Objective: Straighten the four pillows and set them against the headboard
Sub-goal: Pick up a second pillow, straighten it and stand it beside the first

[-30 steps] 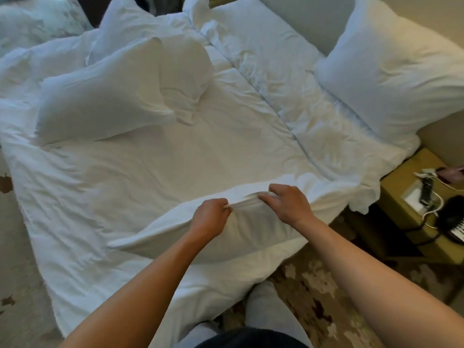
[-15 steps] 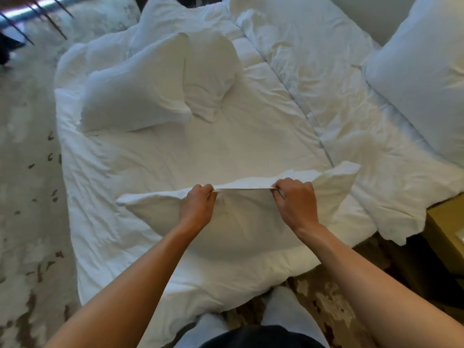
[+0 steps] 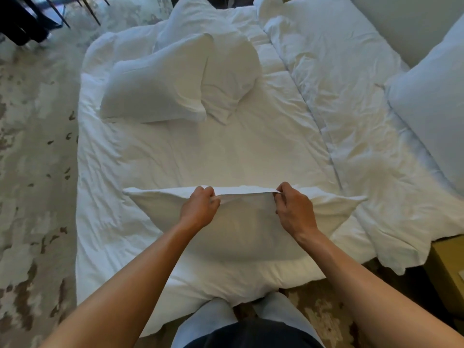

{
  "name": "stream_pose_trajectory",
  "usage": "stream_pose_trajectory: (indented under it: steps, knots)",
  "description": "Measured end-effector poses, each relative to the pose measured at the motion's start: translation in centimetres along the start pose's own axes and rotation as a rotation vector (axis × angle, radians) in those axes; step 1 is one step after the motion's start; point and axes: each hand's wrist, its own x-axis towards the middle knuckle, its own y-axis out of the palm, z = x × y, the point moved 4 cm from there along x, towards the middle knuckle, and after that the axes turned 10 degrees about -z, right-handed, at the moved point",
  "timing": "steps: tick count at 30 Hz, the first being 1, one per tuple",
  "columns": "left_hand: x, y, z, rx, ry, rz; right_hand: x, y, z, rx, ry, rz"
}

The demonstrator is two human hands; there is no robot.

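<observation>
White pillows: four counted, all in white cases.
Two far pillows: one (image 3: 153, 94) lies on the bed's (image 3: 226, 156) far left, a second (image 3: 229, 76) leans against its right side, touching.
Held pillow (image 3: 241, 229): near edge of the bed, its top hem pulled taut between two hands.
Left hand (image 3: 199, 209): clenched on the hem, left of centre.
Right hand (image 3: 295, 209): pinching the same hem, right of centre.
Fourth pillow (image 3: 434, 121): far right, propped upright against the headboard (image 3: 401, 26).
Nightstand (image 3: 449, 275): one, lower right.
</observation>
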Motion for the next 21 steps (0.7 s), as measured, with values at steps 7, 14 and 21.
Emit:
stream_pose_trajectory:
  steps: [7, 14, 21]
  knots:
    - [1.4, 1.2, 3.9, -0.014, 0.082, 0.125, -2.6, 0.6, 0.2, -0.141, 0.071, -0.068]
    - [3.2, 0.2, 7.9, 0.002, 0.153, 0.125, -5.9, 2.5, 0.9, -0.370, 0.156, 0.007]
    - [3.2, -1.4, 9.3, -0.027, 0.253, 0.107, -6.4, 3.0, 1.3, -0.409, 0.217, -0.106]
